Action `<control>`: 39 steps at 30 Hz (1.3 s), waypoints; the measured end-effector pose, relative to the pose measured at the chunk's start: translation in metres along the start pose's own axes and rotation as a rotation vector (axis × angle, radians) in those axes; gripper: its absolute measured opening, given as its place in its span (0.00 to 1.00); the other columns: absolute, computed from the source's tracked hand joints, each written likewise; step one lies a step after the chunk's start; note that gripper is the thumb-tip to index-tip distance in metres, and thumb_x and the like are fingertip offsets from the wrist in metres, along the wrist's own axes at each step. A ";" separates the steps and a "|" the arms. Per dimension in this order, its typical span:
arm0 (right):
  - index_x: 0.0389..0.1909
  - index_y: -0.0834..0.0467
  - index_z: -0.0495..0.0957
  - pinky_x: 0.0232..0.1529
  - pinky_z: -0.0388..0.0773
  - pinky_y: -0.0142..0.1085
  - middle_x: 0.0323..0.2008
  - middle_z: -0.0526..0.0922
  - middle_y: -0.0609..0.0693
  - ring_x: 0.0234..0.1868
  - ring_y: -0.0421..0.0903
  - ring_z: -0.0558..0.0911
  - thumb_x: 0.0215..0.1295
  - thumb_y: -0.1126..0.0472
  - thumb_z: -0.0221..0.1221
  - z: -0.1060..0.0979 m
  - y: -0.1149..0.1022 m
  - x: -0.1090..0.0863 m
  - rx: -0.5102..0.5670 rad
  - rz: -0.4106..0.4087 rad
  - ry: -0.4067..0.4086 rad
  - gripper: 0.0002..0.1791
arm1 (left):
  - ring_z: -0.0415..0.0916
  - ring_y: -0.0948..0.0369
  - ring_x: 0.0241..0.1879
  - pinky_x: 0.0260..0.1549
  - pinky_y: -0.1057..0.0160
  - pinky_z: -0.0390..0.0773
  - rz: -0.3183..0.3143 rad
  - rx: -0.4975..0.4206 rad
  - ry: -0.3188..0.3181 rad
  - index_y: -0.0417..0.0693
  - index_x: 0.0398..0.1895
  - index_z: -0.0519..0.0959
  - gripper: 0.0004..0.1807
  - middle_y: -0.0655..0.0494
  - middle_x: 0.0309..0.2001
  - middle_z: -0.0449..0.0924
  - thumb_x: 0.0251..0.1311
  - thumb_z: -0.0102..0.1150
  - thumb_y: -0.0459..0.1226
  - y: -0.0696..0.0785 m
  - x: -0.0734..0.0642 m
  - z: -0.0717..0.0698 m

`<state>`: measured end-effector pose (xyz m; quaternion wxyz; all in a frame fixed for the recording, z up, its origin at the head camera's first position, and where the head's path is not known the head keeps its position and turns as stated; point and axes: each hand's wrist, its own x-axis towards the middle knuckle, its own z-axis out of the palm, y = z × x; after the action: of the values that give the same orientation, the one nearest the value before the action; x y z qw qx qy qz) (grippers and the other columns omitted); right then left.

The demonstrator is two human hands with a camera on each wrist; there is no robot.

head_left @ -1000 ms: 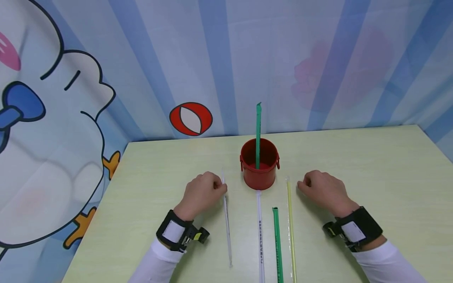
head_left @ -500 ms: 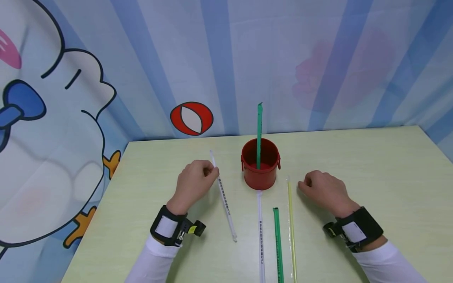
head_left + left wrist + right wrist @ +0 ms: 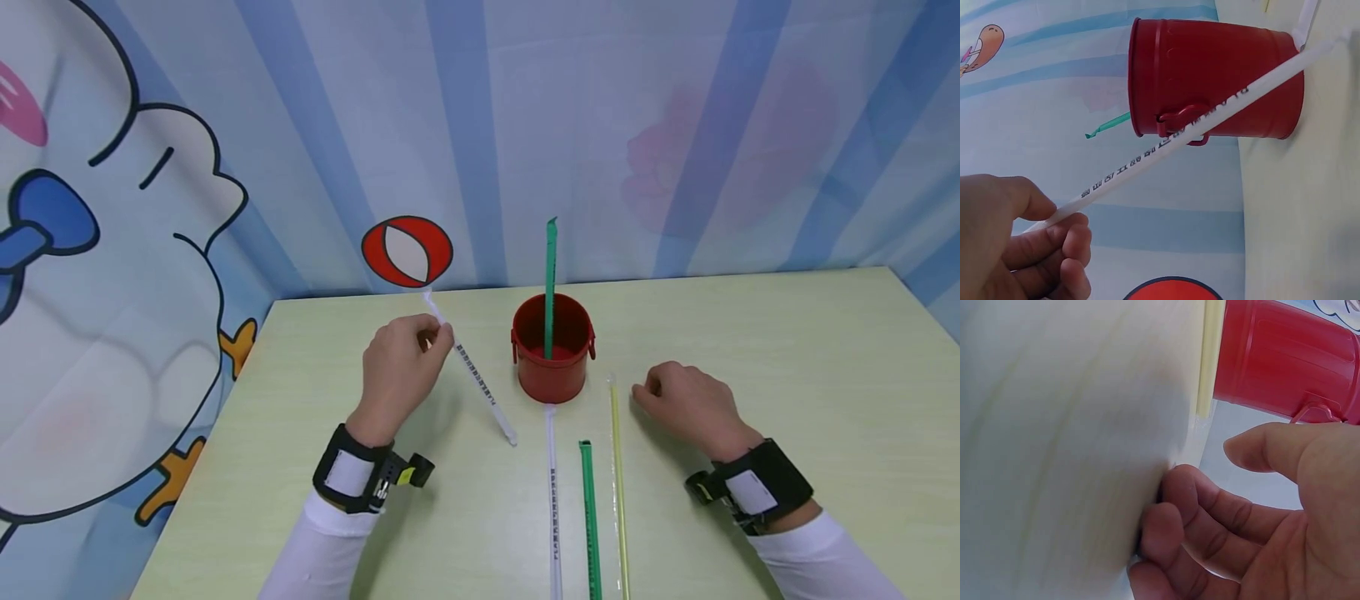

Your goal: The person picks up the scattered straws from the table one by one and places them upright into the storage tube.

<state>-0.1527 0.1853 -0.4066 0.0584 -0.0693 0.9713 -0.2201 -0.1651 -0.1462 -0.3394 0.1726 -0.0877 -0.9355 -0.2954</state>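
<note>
My left hand [image 3: 401, 367] pinches a white wrapped straw [image 3: 480, 382] with black print between thumb and forefinger. The straw is raised and slants, its lower end toward the right near the table. In the left wrist view the straw [image 3: 1147, 153] crosses in front of the red bucket [image 3: 1222, 75]. A green wrapped straw [image 3: 551, 267] stands upright inside that bucket. On the right, my right hand [image 3: 693, 408] rests on the table with loosely curled fingers and holds nothing. Beside it lies a yellow straw [image 3: 618, 492] in clear wrap.
In front of the bucket lie another white wrapped straw [image 3: 553, 500] and a green wrapped straw [image 3: 589, 517], roughly parallel to the yellow one. The pale wooden table [image 3: 810, 375] ends at the back against a blue striped cloth [image 3: 585, 125] with cartoon prints.
My left hand has moved back and slightly left with the white straw, lifting and tilting it so its lower end swings right toward the bucket. The right hand has stayed put.
</note>
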 end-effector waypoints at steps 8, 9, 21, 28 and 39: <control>0.17 0.55 0.73 0.16 0.55 0.34 0.13 0.66 0.47 0.16 0.43 0.66 0.63 0.55 0.53 0.000 0.000 0.000 -0.001 0.000 0.002 0.16 | 0.64 0.59 0.19 0.13 0.65 0.59 0.066 0.020 0.129 0.43 0.29 0.82 0.13 0.55 0.18 0.74 0.63 0.53 0.41 0.006 0.003 -0.007; 0.16 0.55 0.73 0.16 0.55 0.34 0.13 0.66 0.47 0.16 0.43 0.66 0.63 0.55 0.53 0.000 0.000 0.000 -0.001 0.000 0.002 0.16 | 0.64 0.59 0.19 0.13 0.65 0.59 0.076 0.022 0.151 0.43 0.29 0.82 0.13 0.54 0.19 0.74 0.63 0.53 0.41 0.006 0.003 -0.008; 0.17 0.56 0.73 0.16 0.56 0.34 0.13 0.66 0.47 0.16 0.43 0.66 0.63 0.55 0.52 0.000 0.000 0.001 -0.004 -0.001 0.006 0.15 | 0.70 0.57 0.23 0.19 0.62 0.67 0.191 -0.076 0.451 0.38 0.30 0.82 0.14 0.48 0.27 0.81 0.63 0.53 0.40 0.015 0.010 -0.022; 0.16 0.55 0.72 0.16 0.55 0.34 0.13 0.65 0.47 0.16 0.43 0.66 0.62 0.55 0.52 0.000 0.001 0.001 -0.005 0.001 0.008 0.16 | 0.71 0.56 0.22 0.20 0.61 0.67 0.227 -0.133 0.548 0.37 0.30 0.82 0.13 0.47 0.27 0.81 0.64 0.53 0.38 0.019 0.012 -0.027; 0.16 0.56 0.71 0.16 0.55 0.33 0.13 0.65 0.46 0.16 0.43 0.65 0.62 0.56 0.52 0.001 0.001 0.002 -0.007 0.002 0.005 0.16 | 0.70 0.58 0.23 0.17 0.62 0.64 0.302 -0.247 0.618 0.35 0.32 0.82 0.11 0.45 0.28 0.81 0.63 0.54 0.35 0.025 0.012 -0.030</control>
<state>-0.1544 0.1857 -0.4078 0.0559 -0.0681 0.9722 -0.2168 -0.1614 -0.1427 -0.2993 0.4768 -0.1515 -0.7731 -0.3898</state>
